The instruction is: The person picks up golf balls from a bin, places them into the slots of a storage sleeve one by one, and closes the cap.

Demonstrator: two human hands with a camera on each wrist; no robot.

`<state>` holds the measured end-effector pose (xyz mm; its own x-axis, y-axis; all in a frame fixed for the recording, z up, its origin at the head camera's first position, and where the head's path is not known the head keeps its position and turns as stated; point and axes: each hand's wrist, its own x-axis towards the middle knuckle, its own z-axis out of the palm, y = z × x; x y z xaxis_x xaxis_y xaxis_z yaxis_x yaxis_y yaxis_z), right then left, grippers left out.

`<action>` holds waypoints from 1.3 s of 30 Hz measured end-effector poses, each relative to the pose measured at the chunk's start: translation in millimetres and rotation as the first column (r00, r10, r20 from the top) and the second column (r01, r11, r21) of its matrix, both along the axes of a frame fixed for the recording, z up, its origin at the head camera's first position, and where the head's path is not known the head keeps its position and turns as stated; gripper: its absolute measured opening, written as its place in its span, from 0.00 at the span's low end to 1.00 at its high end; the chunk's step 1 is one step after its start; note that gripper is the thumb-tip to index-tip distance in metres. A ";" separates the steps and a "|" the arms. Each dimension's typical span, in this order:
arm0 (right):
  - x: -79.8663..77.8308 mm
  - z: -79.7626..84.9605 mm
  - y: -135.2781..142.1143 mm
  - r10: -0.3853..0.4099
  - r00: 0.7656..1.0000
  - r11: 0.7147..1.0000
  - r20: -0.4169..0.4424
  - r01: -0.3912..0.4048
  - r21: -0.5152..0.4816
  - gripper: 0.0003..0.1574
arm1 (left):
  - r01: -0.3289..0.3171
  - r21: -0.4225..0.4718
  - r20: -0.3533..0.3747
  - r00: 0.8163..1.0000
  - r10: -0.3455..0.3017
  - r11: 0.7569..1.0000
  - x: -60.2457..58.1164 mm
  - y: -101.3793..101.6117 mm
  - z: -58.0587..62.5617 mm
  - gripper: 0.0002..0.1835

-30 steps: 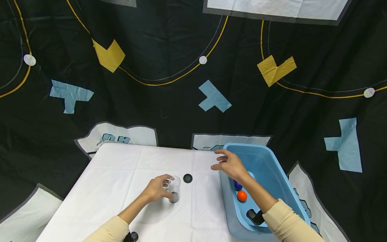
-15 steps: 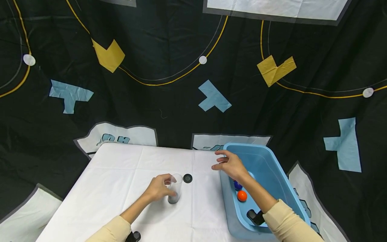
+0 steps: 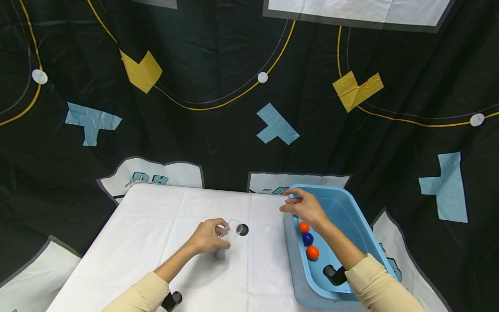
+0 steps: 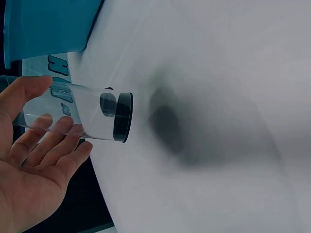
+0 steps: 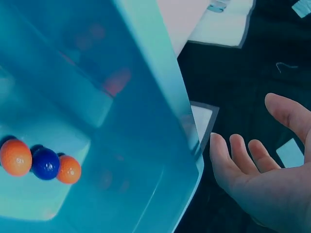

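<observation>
Clear tube (image 3: 231,236), partly hidden by left hand (image 3: 206,237), black disc (image 3: 244,230) partly covered

Centre lane: passage runs across the worktop (image 3: 269,264) between the clear tube (image 4: 95,114) and the blue bin (image 3: 293,255).
Left side: worktop gives lateral room; the left hand (image 3: 206,236) grips the tube.
Black cap (image 3: 244,229): low obstacle on the worktop, near the tube.
Bin wall: upright barrier; access from above, partly obstructed by the right forearm (image 3: 341,247).
Ball row (image 3: 307,238): obstructs the bin floor's left side.
</observation>
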<state>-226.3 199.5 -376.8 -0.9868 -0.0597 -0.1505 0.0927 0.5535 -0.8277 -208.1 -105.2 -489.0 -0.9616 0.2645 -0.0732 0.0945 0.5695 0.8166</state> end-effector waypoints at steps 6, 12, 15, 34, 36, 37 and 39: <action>-3.6 5.0 15.5 -0.034 0.999 0.999 0.000 0.034 -0.001 0.35 | 0.003 -0.005 -0.031 1.000 -0.004 1.000 -2.4 -1.0 6.3 0.23; -6.9 1.4 35.5 -0.053 0.999 0.999 0.005 0.053 0.001 0.36 | 0.003 -0.009 -0.049 0.999 -0.003 1.000 -3.6 -3.2 10.5 0.23; -8.4 -2.8 46.7 -0.057 0.998 0.998 0.013 0.057 0.018 0.36 | 0.007 -0.014 -0.057 0.998 -0.007 1.000 -4.5 -3.4 12.0 0.23; -23.2 -40.4 101.0 -0.115 0.953 0.993 0.279 0.111 0.032 0.32 | -0.017 -0.063 -0.075 0.997 0.012 0.998 -9.9 -4.3 14.1 0.22; -25.9 -45.0 104.4 -0.132 0.939 0.991 0.317 0.128 0.032 0.33 | -0.018 -0.065 -0.075 0.997 0.013 0.998 -10.7 -4.2 13.9 0.21; -27.0 -47.1 105.8 -0.138 0.932 0.990 0.336 0.133 0.039 0.33 | -0.015 -0.065 -0.076 0.997 0.010 0.998 -11.1 -4.0 13.9 0.22; -29.5 -51.8 108.5 -0.158 0.914 0.987 0.374 0.152 0.048 0.34 | -0.009 -0.062 -0.077 0.997 0.004 0.998 -11.7 -3.5 13.9 0.22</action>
<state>-255.7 308.0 -428.6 -0.8540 0.0953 -0.5114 0.4806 0.5210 -0.7054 -219.8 -108.8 -475.1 -0.9667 0.2554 -0.0151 0.1517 0.6198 0.7699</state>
